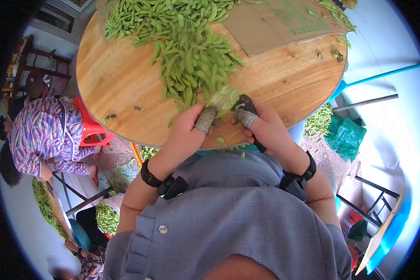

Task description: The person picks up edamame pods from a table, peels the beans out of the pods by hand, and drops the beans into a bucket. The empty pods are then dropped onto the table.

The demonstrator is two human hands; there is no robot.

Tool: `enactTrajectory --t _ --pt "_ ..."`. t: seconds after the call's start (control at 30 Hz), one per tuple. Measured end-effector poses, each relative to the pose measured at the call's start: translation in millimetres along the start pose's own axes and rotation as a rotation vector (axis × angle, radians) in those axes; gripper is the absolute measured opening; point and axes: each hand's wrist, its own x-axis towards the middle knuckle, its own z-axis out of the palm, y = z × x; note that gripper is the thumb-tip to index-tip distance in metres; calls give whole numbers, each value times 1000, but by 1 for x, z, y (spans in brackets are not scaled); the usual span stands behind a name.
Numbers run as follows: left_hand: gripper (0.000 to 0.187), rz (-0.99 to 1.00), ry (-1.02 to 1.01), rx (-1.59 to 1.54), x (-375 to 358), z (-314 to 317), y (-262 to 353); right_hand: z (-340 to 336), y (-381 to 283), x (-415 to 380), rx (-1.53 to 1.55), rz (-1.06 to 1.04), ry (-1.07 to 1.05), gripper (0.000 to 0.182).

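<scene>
Near the front edge of the round wooden table, my left hand [189,125] is closed on a green soybean pod [222,96], its thumb wrapped in a grey covering. My right hand [265,122], its thumb wrapped the same way, is closed around a slim black tool [247,105] whose kind I cannot make out. The pale green between my thumbs is blurred. Just beyond my hands lies a big heap of soybean pods [196,65]. A loose green bean [220,139] rests on the wood between my wrists.
Flattened cardboard [270,28] covers the far right of the wooden table [121,88]. At left, a person in a patterned outfit [44,128] sits by a red stool [91,128]. More pods [318,120] and a green plastic bag [344,136] lie on the floor at right.
</scene>
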Motion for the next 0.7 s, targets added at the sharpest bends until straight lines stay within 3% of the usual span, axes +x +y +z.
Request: enactTrajectory --t 0.03,0.1,0.17,0.2,0.27,0.4,0.47,0.57,0.63,0.67,0.7 --pt "13 -5 -2 -4 1 0 1 4 -6 -6 -126 -32 3 14" --pt "14 201 128 293 0 -2 1 2 2 -10 -250 -44 8 14" --pt "12 202 136 236 -3 -9 -3 -11 20 -1 -633 -453 85 16" --pt "11 211 147 188 -5 -15 -5 -11 19 1 -634 -448 77 16" --pt "13 202 219 215 -16 -29 -5 -7 15 6 -1167 -895 38 14" --pt "15 188 421 324 -55 -70 -16 22 25 3 -1399 -742 -167 20" --pt "15 12 478 303 -84 -92 -16 23 25 -1 -1421 -727 -242 21" --pt "13 -48 534 238 -125 -125 -30 19 24 -9 -1452 -671 -410 23" --pt "14 -354 240 415 -148 -151 -48 19 23 -9 -1467 -639 -503 23" --pt "14 -356 246 409 -152 -159 -61 20 22 -8 -1368 -617 -485 25" --pt "16 -355 174 602 -154 -162 -71 21 21 -6 -1268 -595 -465 26"
